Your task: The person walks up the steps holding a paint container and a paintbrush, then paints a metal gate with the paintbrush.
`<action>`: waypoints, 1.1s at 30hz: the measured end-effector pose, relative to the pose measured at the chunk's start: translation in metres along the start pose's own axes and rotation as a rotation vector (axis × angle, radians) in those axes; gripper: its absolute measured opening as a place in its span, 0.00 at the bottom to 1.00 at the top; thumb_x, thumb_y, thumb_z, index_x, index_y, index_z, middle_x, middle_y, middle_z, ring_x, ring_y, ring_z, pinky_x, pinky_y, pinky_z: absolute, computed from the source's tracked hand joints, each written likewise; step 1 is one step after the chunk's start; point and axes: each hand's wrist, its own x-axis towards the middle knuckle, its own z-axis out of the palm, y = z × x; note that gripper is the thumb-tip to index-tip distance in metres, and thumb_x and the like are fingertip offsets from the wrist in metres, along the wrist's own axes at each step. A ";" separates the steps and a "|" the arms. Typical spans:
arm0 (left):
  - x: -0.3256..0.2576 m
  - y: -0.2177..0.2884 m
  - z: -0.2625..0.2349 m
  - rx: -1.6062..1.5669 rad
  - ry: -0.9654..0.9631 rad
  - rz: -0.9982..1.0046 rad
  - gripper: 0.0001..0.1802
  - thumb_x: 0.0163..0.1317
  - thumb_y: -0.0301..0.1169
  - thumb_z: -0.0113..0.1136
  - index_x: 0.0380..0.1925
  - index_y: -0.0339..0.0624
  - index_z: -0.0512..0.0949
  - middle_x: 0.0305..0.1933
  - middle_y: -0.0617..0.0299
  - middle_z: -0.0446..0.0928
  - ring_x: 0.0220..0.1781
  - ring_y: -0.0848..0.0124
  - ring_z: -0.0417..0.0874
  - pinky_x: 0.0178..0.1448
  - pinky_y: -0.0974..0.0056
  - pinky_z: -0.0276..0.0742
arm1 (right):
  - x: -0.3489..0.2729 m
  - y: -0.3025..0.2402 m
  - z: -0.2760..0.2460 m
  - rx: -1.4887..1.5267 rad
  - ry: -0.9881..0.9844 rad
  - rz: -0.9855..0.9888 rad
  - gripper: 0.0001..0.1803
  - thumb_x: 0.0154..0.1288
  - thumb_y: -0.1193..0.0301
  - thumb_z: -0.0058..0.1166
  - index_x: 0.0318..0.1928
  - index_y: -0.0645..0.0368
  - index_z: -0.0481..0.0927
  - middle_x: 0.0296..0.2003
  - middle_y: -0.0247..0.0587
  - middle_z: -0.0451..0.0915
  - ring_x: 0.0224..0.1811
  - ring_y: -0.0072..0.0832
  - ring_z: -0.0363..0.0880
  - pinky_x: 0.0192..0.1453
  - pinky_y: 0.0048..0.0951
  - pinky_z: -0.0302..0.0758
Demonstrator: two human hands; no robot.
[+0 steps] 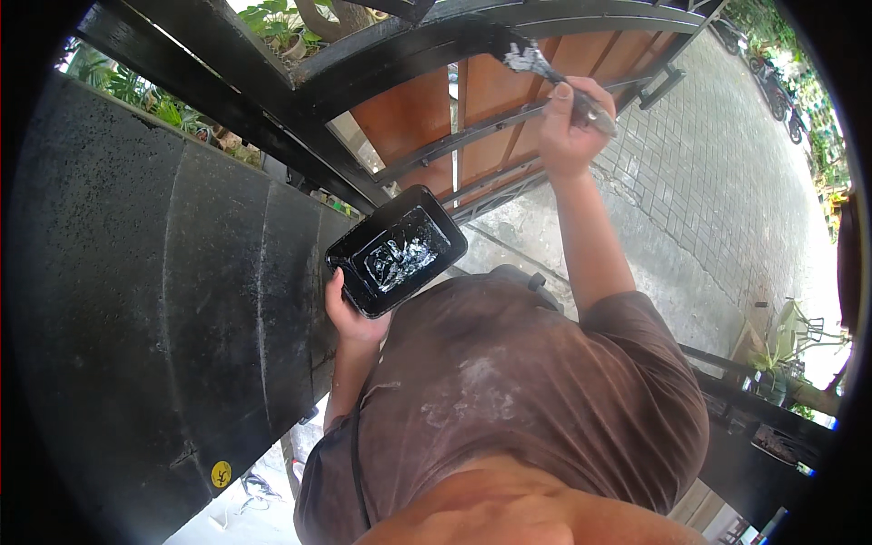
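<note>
My right hand [578, 127] is closed around the handle of a paintbrush [529, 60], raised toward the top of a black metal gate [400, 68]. Pale smears mark the brush near its head, and its dark bristles seem to meet the gate's curved top rail, though black on black hides the exact contact. Lower and to the left, my left hand [354, 313] grips a black rectangular plastic tray [436, 207] by its near corner, thumb over the rim. Wet black paint [400, 259] with bright reflections lies in the bottom of the tray.
A dark wall panel [109, 300] with a round yellow sticker [221, 473] stands close on my left. Brown panels [509, 95] sit behind the gate's bars. Grey paving [708, 182] stretches to the right, with parked motorcycles [772, 91] far off. Potted plants [286, 36] grow beyond the gate.
</note>
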 end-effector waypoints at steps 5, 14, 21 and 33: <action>0.001 -0.002 -0.006 0.005 0.009 0.015 0.33 0.69 0.48 0.47 0.66 0.36 0.70 0.64 0.50 0.76 0.65 0.54 0.78 0.70 0.46 0.71 | -0.003 -0.010 -0.017 0.168 0.041 0.045 0.09 0.71 0.78 0.56 0.48 0.65 0.72 0.36 0.41 0.78 0.35 0.18 0.74 0.35 0.18 0.70; 0.009 -0.011 -0.009 0.013 0.030 -0.023 0.32 0.70 0.47 0.46 0.65 0.34 0.70 0.64 0.49 0.76 0.65 0.54 0.78 0.70 0.47 0.72 | -0.024 -0.048 0.050 0.410 -0.258 -0.069 0.09 0.63 0.79 0.63 0.43 0.62 0.79 0.33 0.44 0.82 0.32 0.31 0.80 0.37 0.30 0.75; 0.011 -0.014 -0.015 0.250 0.115 -0.031 0.40 0.64 0.63 0.45 0.68 0.48 0.69 0.64 0.55 0.77 0.62 0.53 0.81 0.54 0.42 0.83 | -0.020 -0.032 0.055 0.244 -0.143 -0.106 0.10 0.61 0.81 0.65 0.42 0.62 0.79 0.31 0.44 0.82 0.30 0.33 0.81 0.35 0.29 0.76; 0.012 -0.025 -0.006 0.246 0.158 0.004 0.41 0.64 0.63 0.45 0.67 0.47 0.70 0.64 0.53 0.77 0.60 0.53 0.83 0.49 0.44 0.87 | 0.005 0.035 -0.030 0.033 0.123 0.027 0.08 0.68 0.76 0.62 0.43 0.65 0.76 0.36 0.41 0.80 0.34 0.21 0.76 0.38 0.21 0.73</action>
